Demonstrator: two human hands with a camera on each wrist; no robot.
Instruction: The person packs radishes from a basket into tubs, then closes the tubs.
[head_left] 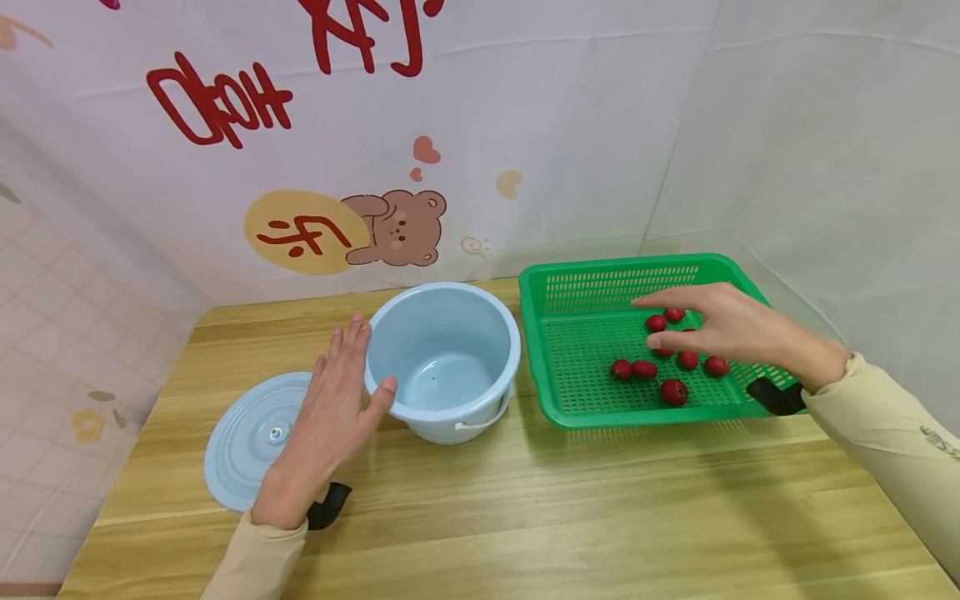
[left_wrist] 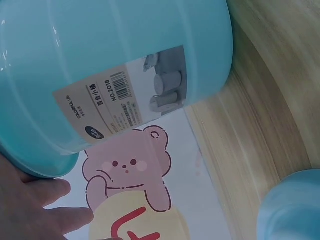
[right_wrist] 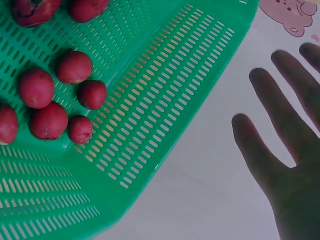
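A light blue bucket (head_left: 442,379) with a white handle stands upright in the middle of the table. My left hand (head_left: 333,412) is at its left rim with fingers extended and the thumb near the front rim; whether it touches cannot be told. In the left wrist view the bucket's side (left_wrist: 125,30) carries a paper label. My right hand (head_left: 731,325) hovers over the green basket (head_left: 551,400), fingers extended and thumb apart, holding nothing. Several small, round red radish-like pieces (head_left: 673,392) lie in the basket, some partly hidden beneath that hand.
A light blue lid (head_left: 243,442) lies flat left of the bucket, partly covered by my left hand and forearm. The wooden table (head_left: 525,517) meets a white printed wall cloth (head_left: 585,125) at the back. Basket and bucket stand close together.
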